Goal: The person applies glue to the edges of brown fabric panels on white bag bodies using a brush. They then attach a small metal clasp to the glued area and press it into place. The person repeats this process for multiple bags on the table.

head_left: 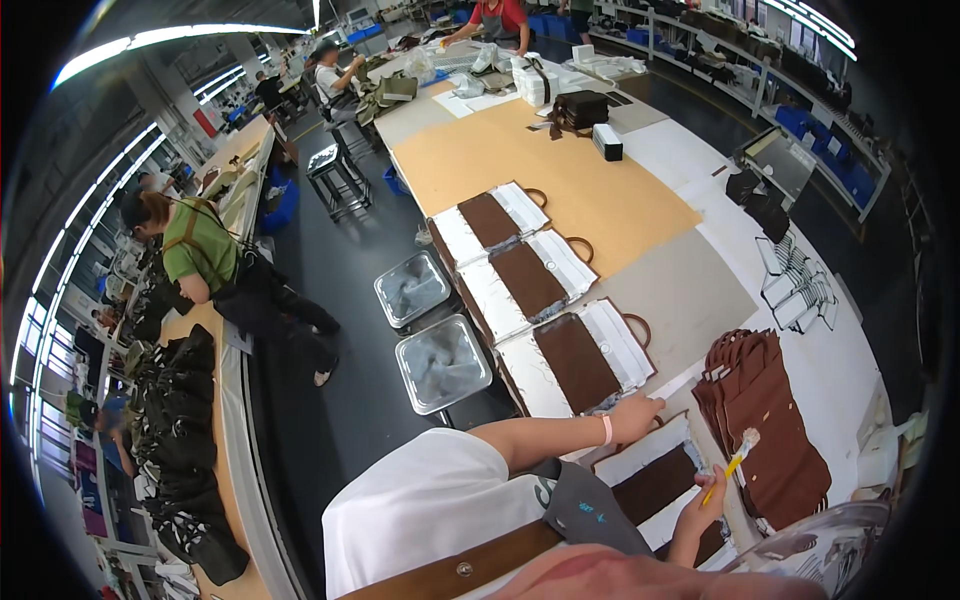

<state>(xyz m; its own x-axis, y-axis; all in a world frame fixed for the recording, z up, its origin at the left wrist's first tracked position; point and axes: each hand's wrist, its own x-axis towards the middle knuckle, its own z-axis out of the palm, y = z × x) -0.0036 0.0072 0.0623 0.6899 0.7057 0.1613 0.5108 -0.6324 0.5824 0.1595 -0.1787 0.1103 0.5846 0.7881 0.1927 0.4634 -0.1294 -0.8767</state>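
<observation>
My right hand [698, 512] is closed round the yellow handle of a brush [738, 464]. Its pale bristle end points up and away, over a stack of reddish-brown bag panels [768, 425]. My left arm, with a pink wristband, reaches across the table's near part. The fingers of my left hand [632, 418] are bunched between two bag pieces; what they hold, if anything, is hidden. Close under my hands lies a white-lined bag piece [655, 484] with a dark brown middle. Beyond my left hand, similar open bag pieces [572, 362] with brown handles lie in a row.
Two metal-topped stools [443, 364] stand left of the table. Wire-like black-and-white parts [797, 283], a dark bag [580, 110] and a small box [607, 142] lie farther off. A person in green [205, 245] works at the left bench; others are at the far end.
</observation>
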